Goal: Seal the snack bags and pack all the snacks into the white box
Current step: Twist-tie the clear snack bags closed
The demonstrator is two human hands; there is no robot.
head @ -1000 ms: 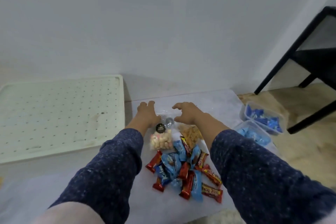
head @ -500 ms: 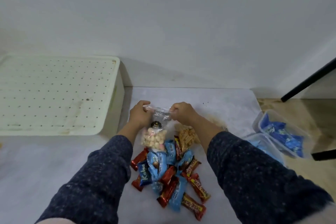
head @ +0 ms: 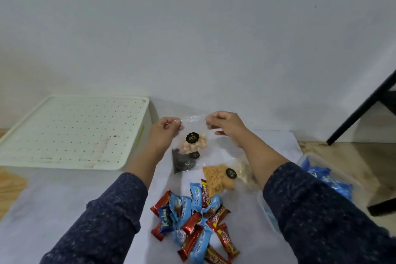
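Note:
A clear snack bag (head: pixel 194 142) with pale pink and yellow pieces and a round black label hangs above the white cloth. My left hand (head: pixel 166 133) pinches its top left corner and my right hand (head: pixel 225 127) pinches its top right edge. Under it lies a bag of dark snacks (head: pixel 183 162). To the right lie a bag of orange sticks (head: pixel 216 179) and a bag of pale pieces (head: pixel 244 172), partly behind my right forearm. A pile of red and blue wrapped bars (head: pixel 192 218) sits nearer me. The white box (head: pixel 72 133), lid on, stands at the left.
Two clear tubs with blue wrapped snacks (head: pixel 323 180) stand at the right, on the floor beside the cloth. A black table leg (head: pixel 362 111) rises at the far right. A pale wall closes off the back.
Both hands have lifted the pink snack bag off the cloth by its top edge, uncovering the dark bag below. The view has shifted down and left.

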